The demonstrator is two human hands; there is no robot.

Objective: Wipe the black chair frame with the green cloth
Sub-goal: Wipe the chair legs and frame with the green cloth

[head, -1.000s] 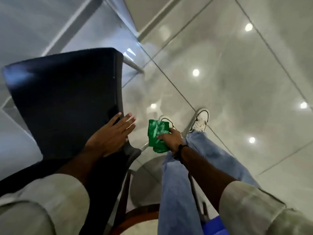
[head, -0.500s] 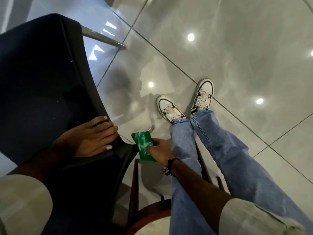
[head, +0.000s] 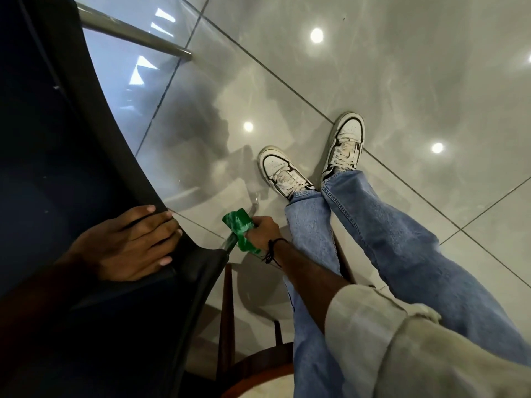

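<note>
Glossy grey floor tiles (head: 402,67) fill the background, throwing back ceiling-light spots; white sneakers (head: 283,173) and blue jeans (head: 388,239) stand right of the work.

Since a second ago I note the view has dropped and closed in on the black chair (head: 57,139); its shell now fills the left edge. Left hand (head: 129,245) has slid to the shell's lower rim and lies flat there, fingers spread, pressing but gripping nothing.

Right hand (head: 263,232) is clenched around the green cloth (head: 238,225). It has travelled down from open air beside the seat to the thin metal leg (head: 228,244) that leaves the shell's corner; the cloth looks wrapped around that bar, in contact.

My reading: bracing is done and the frame wipe is just starting at the top of this leg. A second chrome leg (head: 129,33), upper left, appears untouched.
</note>
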